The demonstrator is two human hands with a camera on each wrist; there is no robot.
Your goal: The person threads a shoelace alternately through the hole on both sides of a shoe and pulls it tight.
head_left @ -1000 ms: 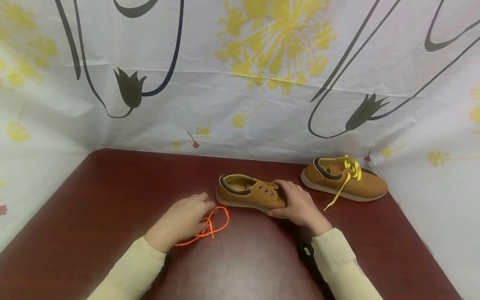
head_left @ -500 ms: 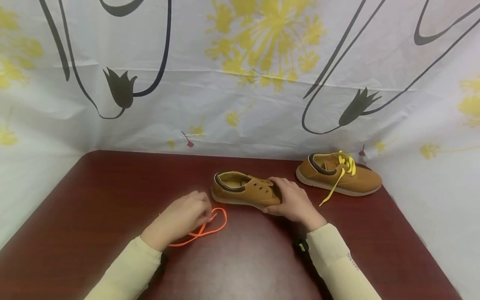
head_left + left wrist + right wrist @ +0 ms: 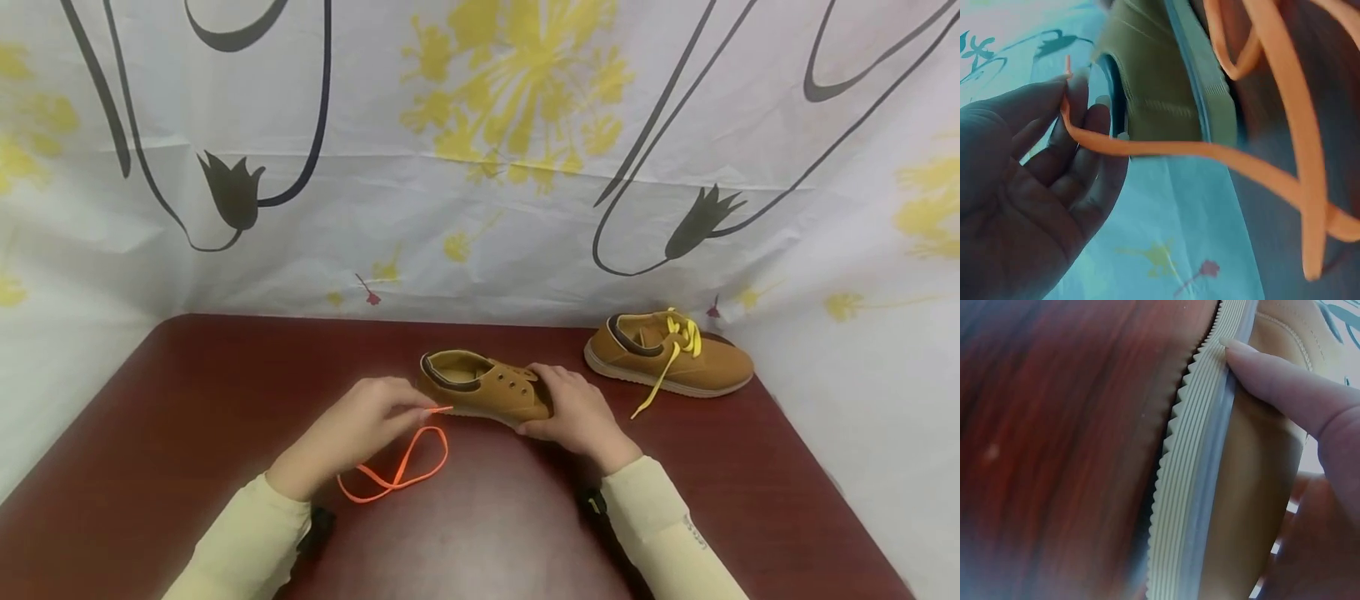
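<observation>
A white, flower-printed cloth [image 3: 420, 304] hung behind a dark red wooden table [image 3: 480, 533] where a tan, low-cut shoe with bare eyelets [image 3: 495, 398] sat upright. Behind and right of that shoe stood a matching tan shoe [image 3: 720, 367] threaded with a yellow lace [image 3: 693, 337]. The person's right hand [image 3: 577, 412] gripped the bare-eyeleted shoe's toe, thumb (as the right wrist view showed) against the ribbed sole edge. Just beside its heel, the left hand [image 3: 371, 421] pinched a bright orange, cord-like lace [image 3: 395, 485], whose loop lay in front of the shoe. A moment earlier, that hand was bunched over the lace; now the lace's tip [image 3: 442, 409] jutted past the fingers toward the shoe, an end seemingly brought under finer control.
</observation>
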